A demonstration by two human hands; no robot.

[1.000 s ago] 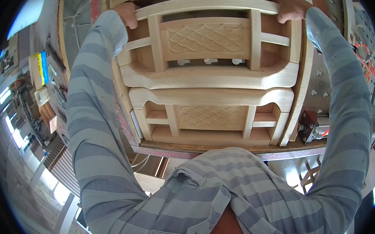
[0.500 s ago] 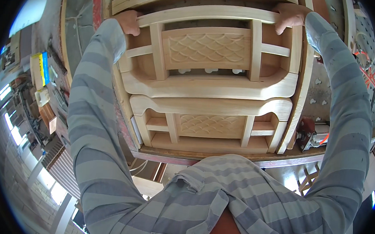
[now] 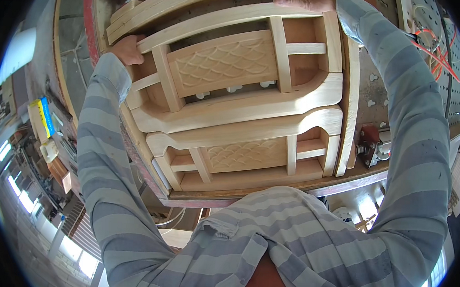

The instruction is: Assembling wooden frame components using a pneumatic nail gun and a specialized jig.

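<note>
A pale wooden frame [image 3: 210, 120] lies on the bench, with slats and a carved panel [image 3: 223, 65] in a fish-scale pattern. At its far left corner my left hand [image 3: 126, 51] is closed round the end of the curved top rail [image 3: 205, 29]. My right hand [image 3: 313, 1] rests on the far right part of that rail, its fingers stretched out along it to the left; the upper edge of the picture cuts the hand off. Nearer to me, a second wooden frame [image 3: 252, 123] with a similar carved panel [image 3: 247, 154] lies against the first.
Stacked curved wooden strips [image 3: 159, 12] lie beyond the frames. A wooden bar [image 3: 349, 105] runs along their right side. Right of it sits a red and silver clamp device [image 3: 371, 145], with orange hoses [image 3: 441, 58] farther off. The bench's near edge [image 3: 206, 200] is close to my body.
The view has turned and shifted, so the frames appear tilted and farther left. My right hand has moved left along the rail and its fingers have straightened. The left hand stays at its corner.
</note>
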